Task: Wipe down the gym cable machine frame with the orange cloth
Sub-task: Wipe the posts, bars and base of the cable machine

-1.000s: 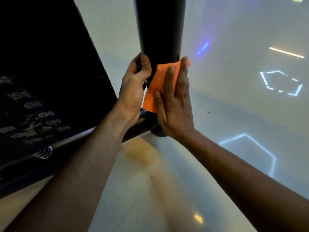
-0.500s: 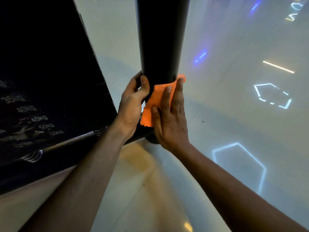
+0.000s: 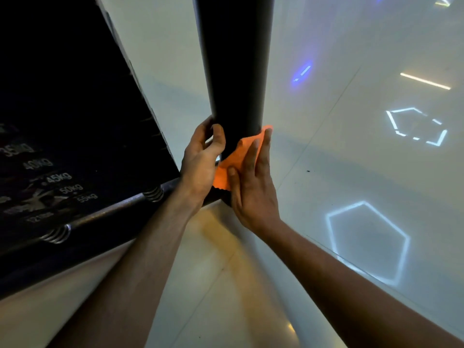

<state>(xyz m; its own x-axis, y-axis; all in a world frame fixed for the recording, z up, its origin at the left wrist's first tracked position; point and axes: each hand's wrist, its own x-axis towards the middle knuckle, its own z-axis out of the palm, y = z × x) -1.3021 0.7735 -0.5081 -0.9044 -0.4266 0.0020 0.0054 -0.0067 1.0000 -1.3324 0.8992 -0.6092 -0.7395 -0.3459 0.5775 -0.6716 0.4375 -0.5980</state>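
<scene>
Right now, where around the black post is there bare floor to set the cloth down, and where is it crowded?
Bare glossy floor lies right of the black upright post, and more between the two forearms. It is crowded at the post's foot: the left hand grips the post, the right hand presses the orange cloth, and the weight stack and crossbar fill the left.

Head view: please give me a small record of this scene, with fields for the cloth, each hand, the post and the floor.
cloth: orange cloth, pressed flat on the post near its base
right hand: right hand, straight fingers press the cloth
left hand: left hand, grips the post's left side
post: black upright frame post
floor: glossy pale floor with light reflections
</scene>
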